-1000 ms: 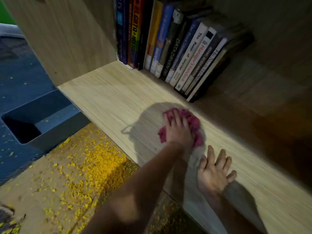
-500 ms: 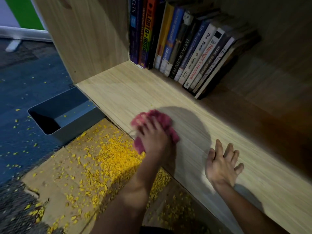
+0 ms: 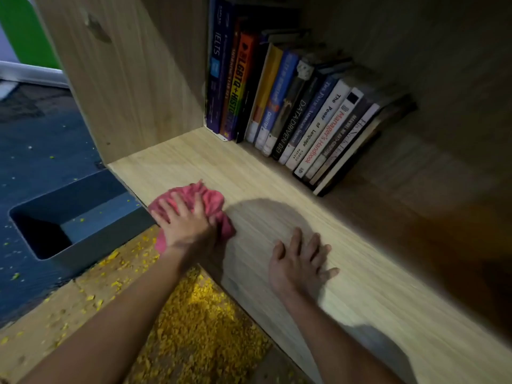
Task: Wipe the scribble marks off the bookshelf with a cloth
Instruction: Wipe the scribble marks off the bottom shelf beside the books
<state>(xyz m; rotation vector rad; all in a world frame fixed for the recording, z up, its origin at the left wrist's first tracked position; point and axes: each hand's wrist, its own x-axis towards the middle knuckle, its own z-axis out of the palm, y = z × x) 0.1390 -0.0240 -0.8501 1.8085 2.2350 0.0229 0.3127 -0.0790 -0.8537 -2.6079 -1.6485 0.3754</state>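
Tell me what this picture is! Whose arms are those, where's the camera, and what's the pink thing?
There is no machine here, just a person. The camera is worn on their head and looks down, so you see their own two arms reaching out. The left hand presses flat on a pink cloth, fingers spread, near the front edge of a wooden bookshelf. The right hand rests flat on the same board and holds nothing. At the back stands a row of books, and the ones on the right are leaning. Down on the floor are a dark open box and lots of yellow crumbs. The cloth is for wiping off scribbles, but I can't make out any marks in this picture.
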